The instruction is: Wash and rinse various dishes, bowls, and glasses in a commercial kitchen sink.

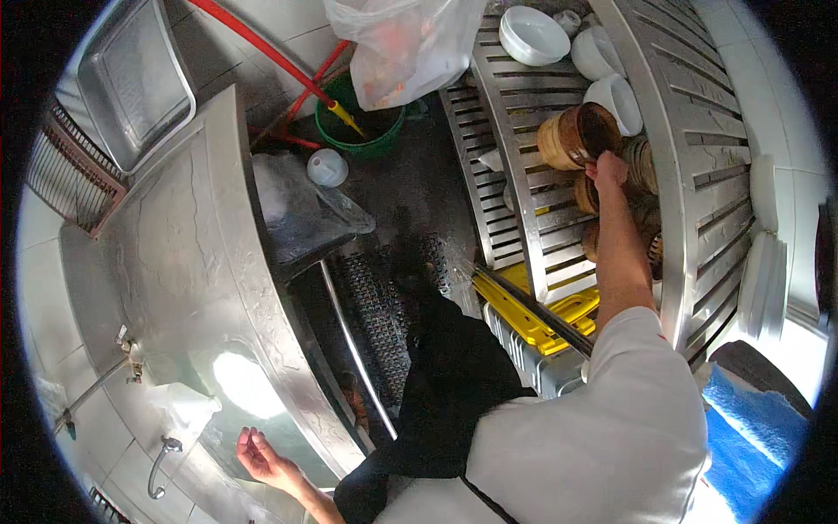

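Observation:
My right hand point(609, 169) reaches into the slatted metal rack and grips the rim of a round brown container point(584, 134), which looks like wood or bamboo. The container is tipped so that its dark inside shows. Below it, more brown round containers point(584, 193) stand on the same shelf, partly hidden by my forearm. White bowls point(613, 103) sit just beyond it. On the other side, my left hand point(265, 458) is palm up over the metal sink point(216, 419), fingers loosely curled, with nothing visible in it.
Left is a steel counter point(177, 216) with a metal tray point(141, 85) and taps point(167, 449). A green bucket point(363, 134), red-handled pole point(262, 46) and hanging plastic bag point(412, 52) are ahead. A yellow plastic item point(524, 314) lies under the rack; a blue towel point(753, 419) is behind right.

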`<action>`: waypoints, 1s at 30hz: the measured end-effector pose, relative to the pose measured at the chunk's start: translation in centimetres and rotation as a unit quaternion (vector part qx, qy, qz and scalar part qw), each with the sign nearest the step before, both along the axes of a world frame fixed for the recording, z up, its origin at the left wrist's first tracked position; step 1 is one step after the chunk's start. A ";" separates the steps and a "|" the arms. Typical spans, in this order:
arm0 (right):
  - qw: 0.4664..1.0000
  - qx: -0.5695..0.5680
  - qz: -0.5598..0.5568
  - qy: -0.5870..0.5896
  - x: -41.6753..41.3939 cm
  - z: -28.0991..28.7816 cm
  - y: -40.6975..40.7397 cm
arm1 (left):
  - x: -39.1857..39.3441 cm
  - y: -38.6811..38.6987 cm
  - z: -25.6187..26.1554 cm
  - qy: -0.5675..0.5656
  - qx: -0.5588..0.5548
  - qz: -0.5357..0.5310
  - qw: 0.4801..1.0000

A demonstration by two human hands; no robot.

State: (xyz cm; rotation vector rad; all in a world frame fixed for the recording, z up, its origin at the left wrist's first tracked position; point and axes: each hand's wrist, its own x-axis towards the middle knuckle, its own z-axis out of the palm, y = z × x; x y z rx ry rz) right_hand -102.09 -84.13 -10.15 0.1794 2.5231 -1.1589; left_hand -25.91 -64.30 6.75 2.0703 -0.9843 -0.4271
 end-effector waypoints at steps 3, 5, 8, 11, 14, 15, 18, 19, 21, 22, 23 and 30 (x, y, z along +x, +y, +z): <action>1.000 -0.004 0.002 -0.007 0.3 -0.1 -0.2 | 0.0 0.4 -0.1 0.003 0.009 0.001 1.000; 1.000 0.002 -0.002 -0.012 0.5 -0.1 -0.4 | 0.2 1.0 -0.3 0.010 0.014 0.002 1.000; 1.000 -0.015 -0.026 -0.005 0.5 -0.3 -0.3 | 0.6 1.8 -0.7 0.011 0.013 0.000 1.000; 0.998 -0.059 -0.003 -0.018 0.9 -1.5 1.0 | 0.6 2.7 -0.5 0.013 0.009 -0.004 1.000; 0.975 -0.132 -0.101 0.147 4.2 -4.3 3.9 | 0.3 4.0 0.3 0.015 -0.029 0.012 0.999; 0.975 -0.070 -0.061 0.202 6.1 -5.5 4.7 | 0.5 4.8 0.9 0.020 -0.031 0.070 0.997; 0.916 0.233 0.159 0.286 15.6 -8.7 9.0 | 1.1 9.0 2.6 0.033 -0.047 0.153 0.986; 0.906 0.225 0.240 0.266 19.4 -9.9 9.2 | 1.0 10.9 2.8 -0.011 -0.082 0.172 0.982; 0.892 0.171 0.384 0.165 26.1 -11.8 10.0 | 1.9 15.4 3.6 -0.072 -0.039 0.215 0.973; 0.891 0.175 0.406 0.108 28.0 -12.3 9.9 | 1.7 17.9 3.4 -0.045 -0.102 0.260 0.959; 0.863 0.184 0.461 0.094 29.7 -13.0 9.5 | 1.3 21.2 3.6 -0.104 -0.063 0.311 0.943; 0.826 -0.067 0.438 0.348 43.0 -15.3 -9.4 | -8.7 45.4 -5.6 -0.251 -0.029 0.750 0.611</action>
